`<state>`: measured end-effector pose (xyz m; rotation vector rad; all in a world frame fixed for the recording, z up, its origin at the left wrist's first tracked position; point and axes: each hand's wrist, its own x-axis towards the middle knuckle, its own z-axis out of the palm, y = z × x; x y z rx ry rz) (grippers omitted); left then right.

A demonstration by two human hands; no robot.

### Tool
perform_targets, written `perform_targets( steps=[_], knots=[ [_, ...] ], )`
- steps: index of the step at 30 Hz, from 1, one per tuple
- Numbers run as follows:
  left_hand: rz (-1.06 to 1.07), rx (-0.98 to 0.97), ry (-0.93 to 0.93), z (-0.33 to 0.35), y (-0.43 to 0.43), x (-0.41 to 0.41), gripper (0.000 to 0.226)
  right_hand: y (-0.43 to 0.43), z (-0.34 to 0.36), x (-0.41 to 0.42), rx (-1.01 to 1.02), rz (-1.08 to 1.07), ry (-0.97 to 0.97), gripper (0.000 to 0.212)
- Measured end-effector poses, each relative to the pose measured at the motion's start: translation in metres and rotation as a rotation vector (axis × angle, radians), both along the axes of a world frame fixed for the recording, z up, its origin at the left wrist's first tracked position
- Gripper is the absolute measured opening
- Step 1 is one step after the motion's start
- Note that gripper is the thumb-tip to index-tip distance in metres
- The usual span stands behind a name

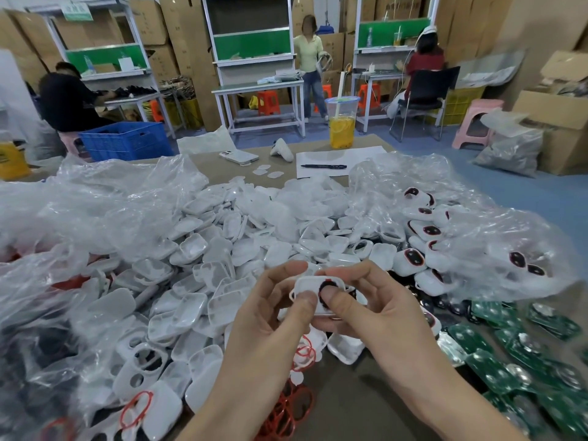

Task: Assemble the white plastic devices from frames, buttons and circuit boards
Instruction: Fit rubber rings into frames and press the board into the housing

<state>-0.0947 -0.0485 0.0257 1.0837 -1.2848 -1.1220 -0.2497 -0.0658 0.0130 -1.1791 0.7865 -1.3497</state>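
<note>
One long table carries everything. Clear plastic bags sprawl over its L side and far R. A heap of white shells fills the middle. Green circuit boards are piled at the R edge, w/ finished units showing dark red-rimmed buttons just beyond them, partly under a bag. Red rings lie bunched near the front edge, below the hands. L hand and R hand both curl fingers round one white frame, held between them above the heap's front-centre, inside facing cam. L thumb presses the frame's inner face. R thumb presses a black button sitting in the frame's R half.
</note>
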Motion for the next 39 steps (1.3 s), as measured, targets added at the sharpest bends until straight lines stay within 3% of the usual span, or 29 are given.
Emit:
perform_targets(
  steps=[8,12,18,25,31,39],
  knots=[
    [0.063,-0.076,-0.379,0.009,0.007,0.012,0.006,0.009,0.0,-0.003,0.006,-0.03,0.099,0.015],
    [-0.034,-0.033,-0.563,0.02,0.018,0.013,0.002,0.026,0.006,-0.01,0.105,0.024,0.131,0.025],
    [-0.306,0.212,-0.731,0.037,0.026,0.008,0.012,0.049,0.012,-0.023,0.237,-0.068,0.435,0.01],
    [-0.321,0.086,-1.102,0.026,0.031,-0.008,0.01,0.067,0.006,-0.025,0.27,-0.102,0.766,0.01],
    [-0.291,0.005,-1.167,0.017,0.03,-0.004,0.017,0.066,0.004,-0.022,0.241,-0.132,0.864,0.01],
    [-0.213,-0.124,-1.036,0.003,0.038,0.008,0.025,0.064,0.006,-0.024,0.247,-0.122,0.867,0.005]
  ],
)
